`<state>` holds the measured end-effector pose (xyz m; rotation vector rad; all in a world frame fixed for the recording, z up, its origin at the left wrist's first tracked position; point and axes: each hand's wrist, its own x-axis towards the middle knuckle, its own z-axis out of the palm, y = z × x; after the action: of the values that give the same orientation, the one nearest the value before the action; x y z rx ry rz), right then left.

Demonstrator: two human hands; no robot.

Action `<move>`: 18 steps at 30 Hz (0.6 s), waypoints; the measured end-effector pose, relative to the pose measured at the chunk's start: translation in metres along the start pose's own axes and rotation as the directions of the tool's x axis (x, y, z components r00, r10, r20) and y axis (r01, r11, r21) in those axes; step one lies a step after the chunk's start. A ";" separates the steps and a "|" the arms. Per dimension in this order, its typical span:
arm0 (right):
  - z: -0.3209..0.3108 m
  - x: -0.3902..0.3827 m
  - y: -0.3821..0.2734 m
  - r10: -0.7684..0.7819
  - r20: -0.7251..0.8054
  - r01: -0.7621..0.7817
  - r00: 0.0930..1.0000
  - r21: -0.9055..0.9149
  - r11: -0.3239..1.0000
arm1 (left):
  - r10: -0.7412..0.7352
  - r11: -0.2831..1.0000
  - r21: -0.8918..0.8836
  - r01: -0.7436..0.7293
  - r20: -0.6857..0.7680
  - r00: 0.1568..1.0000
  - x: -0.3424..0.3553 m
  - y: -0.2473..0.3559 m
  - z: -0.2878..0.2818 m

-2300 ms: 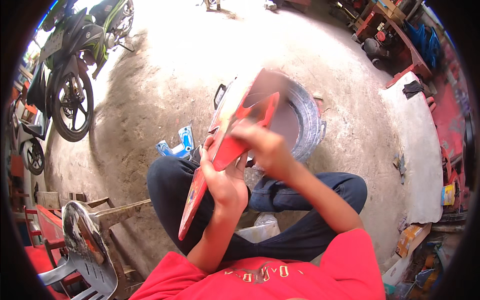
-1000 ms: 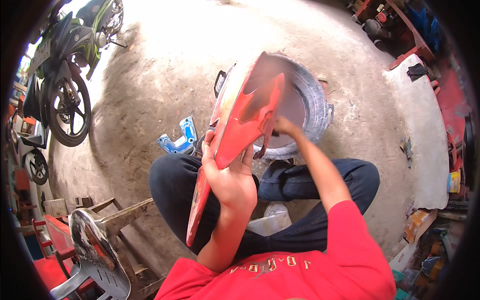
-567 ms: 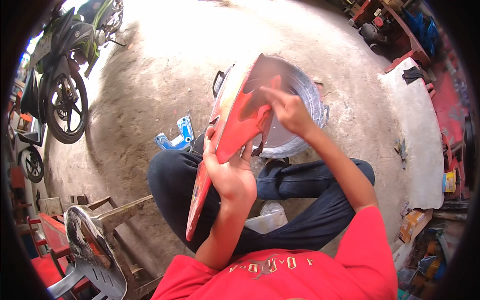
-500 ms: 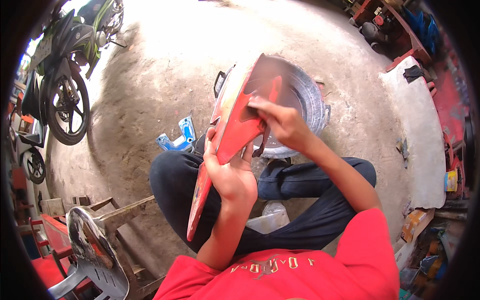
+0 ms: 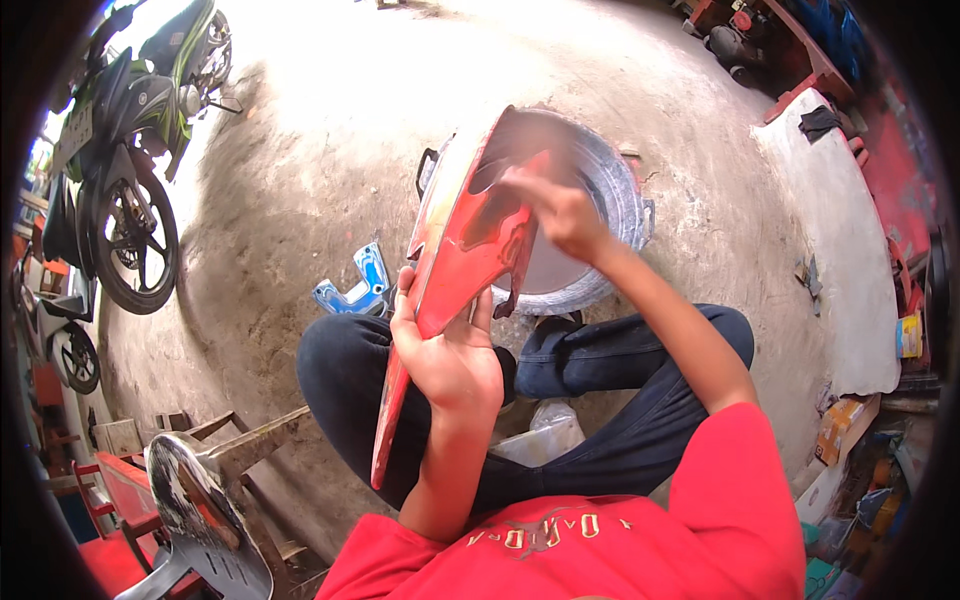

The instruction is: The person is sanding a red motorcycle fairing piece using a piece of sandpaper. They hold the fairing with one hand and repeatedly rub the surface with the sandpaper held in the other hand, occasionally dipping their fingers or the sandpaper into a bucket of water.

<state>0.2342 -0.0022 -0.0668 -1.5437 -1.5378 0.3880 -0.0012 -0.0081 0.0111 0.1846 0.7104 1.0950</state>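
My left hand (image 5: 452,368) is closed around the lower part of a long red motorcycle body panel (image 5: 468,272), supporting it from below. The panel stands tilted over my lap, with its broad upper end above a round grey basin (image 5: 625,205). Dark patches and a curved cutout show on its worn red face. My right hand (image 5: 572,225) is curled at the upper part of the panel, its fingertips smeared by motion. Whatever those fingers pinch is too blurred to make out.
A blue and white bracket-shaped part (image 5: 362,285) lies on the concrete floor left of the basin. Motorcycles (image 5: 140,215) stand at the far left. A worn chair (image 5: 205,520) is at the lower left, and a pale slab (image 5: 840,250) runs along the right.
My right hand has moved slightly up along the panel. The panel and my left hand sit a little farther left in the picture, with the grip unchanged.
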 end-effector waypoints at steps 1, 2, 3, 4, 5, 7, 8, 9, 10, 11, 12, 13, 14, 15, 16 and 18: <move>-0.006 0.011 0.000 0.141 -0.009 -0.141 0.990 0.002 0.990 | 0.007 1.000 -0.009 -0.007 -0.005 1.000 0.002 0.000 0.000; -0.003 0.009 -0.004 0.137 -0.008 -0.137 0.990 0.001 0.991 | 0.009 1.000 -0.012 -0.009 -0.004 1.000 0.002 0.000 0.000; 0.005 0.000 -0.012 0.004 0.011 -0.004 1.000 0.007 1.000 | 0.002 1.000 0.001 -0.001 -0.026 1.000 0.000 0.000 0.002; 0.018 -0.003 -0.034 -0.134 0.035 0.133 0.990 0.033 0.991 | 0.009 1.000 0.020 -0.008 -0.058 0.998 0.000 0.002 -0.001; 0.024 -0.010 -0.059 -0.136 0.043 0.134 0.990 0.042 0.990 | 0.016 1.000 0.019 -0.014 -0.068 0.998 0.000 0.003 -0.005; 0.024 -0.021 -0.099 -0.368 0.190 0.357 0.910 0.090 0.930 | 0.036 0.999 -0.042 -0.035 0.027 0.999 -0.001 0.003 -0.006; 0.023 -0.018 -0.077 -0.390 0.117 0.386 0.913 0.055 0.921 | 0.027 0.999 -0.034 -0.026 0.028 0.999 -0.002 0.001 -0.005; 0.022 -0.012 -0.049 -0.317 0.081 0.316 0.945 0.020 0.948 | 0.015 1.000 -0.025 -0.016 -0.029 0.999 -0.001 -0.001 -0.001; 0.017 -0.002 -0.020 -0.160 0.007 0.160 0.987 -0.008 0.987 | 0.015 1.000 -0.020 -0.016 -0.082 0.997 0.001 -0.001 0.002; 0.008 0.005 -0.013 0.003 -0.063 -0.005 0.998 -0.033 0.999 | 0.009 1.000 -0.028 -0.011 -0.080 0.997 0.000 -0.003 0.004; 0.008 -0.002 -0.012 0.003 -0.060 -0.006 0.998 -0.043 0.999 | -0.008 1.000 -0.020 0.006 -0.074 0.997 -0.002 -0.005 0.005; 0.018 -0.003 -0.032 0.000 -0.009 0.001 1.000 0.030 1.000 | -0.004 1.000 -0.007 0.003 -0.073 0.997 0.000 -0.004 0.004; 0.026 -0.004 -0.054 -0.011 0.048 0.006 0.999 0.103 0.995 | 0.014 1.000 -0.015 -0.015 -0.080 0.997 0.003 -0.002 0.000; 0.031 -0.009 -0.079 -0.011 0.066 0.004 0.998 0.105 0.994 | 0.041 0.999 -0.027 -0.041 -0.010 0.999 0.005 -0.004 -0.008; 0.034 -0.016 -0.104 -0.194 0.106 0.188 0.975 0.068 0.980 | 0.063 0.998 -0.031 -0.061 0.069 0.996 0.005 -0.004 -0.009; 0.033 -0.014 -0.097 -0.343 0.157 0.339 0.926 0.055 0.939 | 0.043 0.999 -0.026 -0.043 0.010 0.999 0.002 -0.004 -0.004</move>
<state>0.1448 -0.0201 -0.0172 -1.2141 -1.8836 0.3399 0.0002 -0.0090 0.0047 0.1848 0.6852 1.1430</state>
